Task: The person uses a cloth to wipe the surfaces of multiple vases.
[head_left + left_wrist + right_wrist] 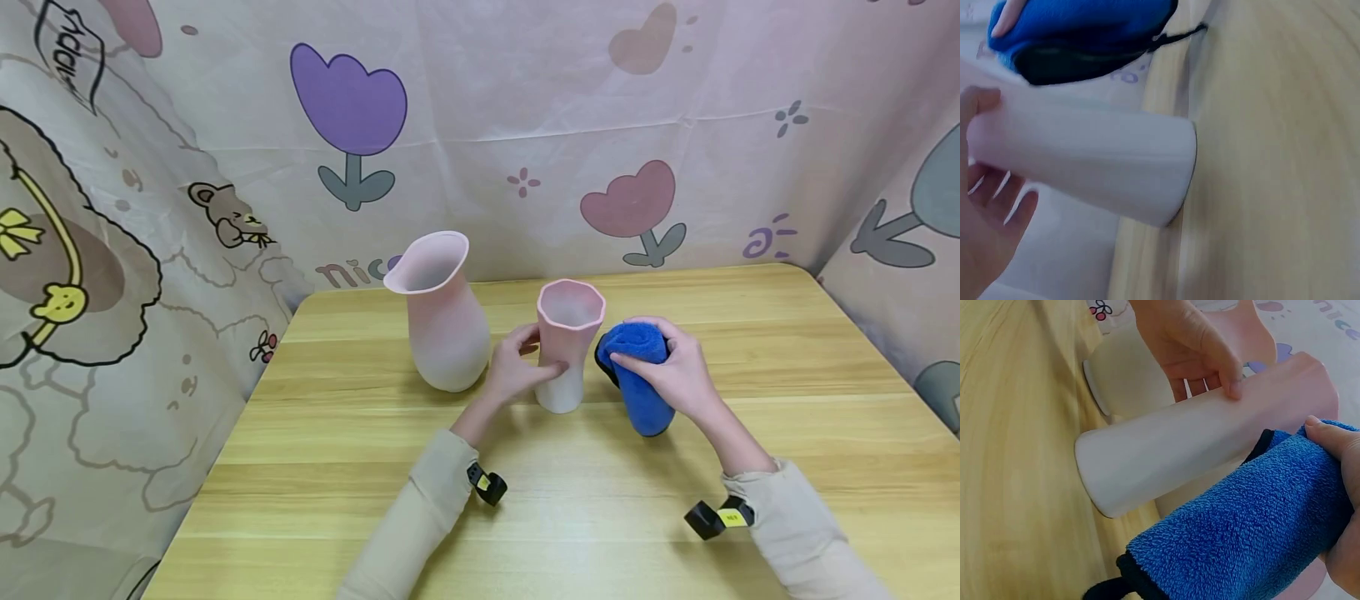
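Observation:
My left hand (513, 367) holds the small pink-and-white vase (566, 333) around its middle, thumb on the near side and fingers behind. This vase has a faceted rim and stands upright, its base (1175, 172) at the tabletop. To its right, my right hand (678, 371) grips a folded blue towel (647, 400) by its upper part, thumb in front. The towel hangs close beside the vase; its black edging and a black loop (1110, 589) show in the right wrist view. Left of my left hand stands a larger pink-and-white vase (450, 333) with a flared lip.
The wooden table (300, 492) reaches back to a printed fabric curtain (480, 108) with tulips and cartoon bears. The curtain also hangs along the left and right sides. A small black camera (487, 483) is strapped at the left wrist, another camera (708, 518) at the right.

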The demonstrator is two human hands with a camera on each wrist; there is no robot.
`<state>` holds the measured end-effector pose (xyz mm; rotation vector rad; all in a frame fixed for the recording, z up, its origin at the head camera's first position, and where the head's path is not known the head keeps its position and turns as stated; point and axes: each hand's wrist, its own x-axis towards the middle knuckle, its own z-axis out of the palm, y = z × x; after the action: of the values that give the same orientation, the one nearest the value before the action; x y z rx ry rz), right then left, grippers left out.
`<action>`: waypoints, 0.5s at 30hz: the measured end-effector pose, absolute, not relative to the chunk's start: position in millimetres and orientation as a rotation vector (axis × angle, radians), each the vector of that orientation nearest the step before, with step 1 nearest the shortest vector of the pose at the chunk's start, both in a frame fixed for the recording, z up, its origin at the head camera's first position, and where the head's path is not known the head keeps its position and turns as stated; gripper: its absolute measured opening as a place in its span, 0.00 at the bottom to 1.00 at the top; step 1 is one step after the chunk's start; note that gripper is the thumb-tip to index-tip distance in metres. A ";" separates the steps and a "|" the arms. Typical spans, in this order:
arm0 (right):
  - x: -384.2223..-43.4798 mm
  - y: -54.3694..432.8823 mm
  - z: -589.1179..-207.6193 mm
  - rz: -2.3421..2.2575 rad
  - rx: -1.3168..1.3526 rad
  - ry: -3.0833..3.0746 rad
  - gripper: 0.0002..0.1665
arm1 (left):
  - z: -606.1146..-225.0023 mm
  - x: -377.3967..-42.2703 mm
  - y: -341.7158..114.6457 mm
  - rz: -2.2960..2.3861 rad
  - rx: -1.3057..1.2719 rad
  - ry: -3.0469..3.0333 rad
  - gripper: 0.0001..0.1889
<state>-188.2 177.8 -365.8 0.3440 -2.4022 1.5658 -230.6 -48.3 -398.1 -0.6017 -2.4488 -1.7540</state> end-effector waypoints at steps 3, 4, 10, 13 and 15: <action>-188.6 177.9 -368.7 1.562 0.345 -2.408 0.27 | -394.3 -233.2 -52.5 -1.952 -0.639 -2.442 0.31; -188.8 177.9 -369.5 1.562 0.345 -2.409 0.27 | -391.4 -232.6 -53.5 -1.998 -0.654 -2.439 0.31; -189.7 177.6 -373.1 1.556 0.336 -2.441 0.28 | -374.2 -225.3 -56.5 -2.120 -0.718 -2.422 0.30; -190.3 176.6 -373.7 1.547 0.339 -2.453 0.28 | -373.0 -223.1 -57.2 -2.121 -0.728 -2.403 0.29; -190.7 175.8 -373.6 1.546 0.340 -2.457 0.28 | -373.0 -221.0 -58.0 -2.108 -0.720 -2.393 0.28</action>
<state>-190.7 175.8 -373.6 0.3399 -2.4572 1.5456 -221.0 -58.0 -373.0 -0.7196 -2.3928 -2.1083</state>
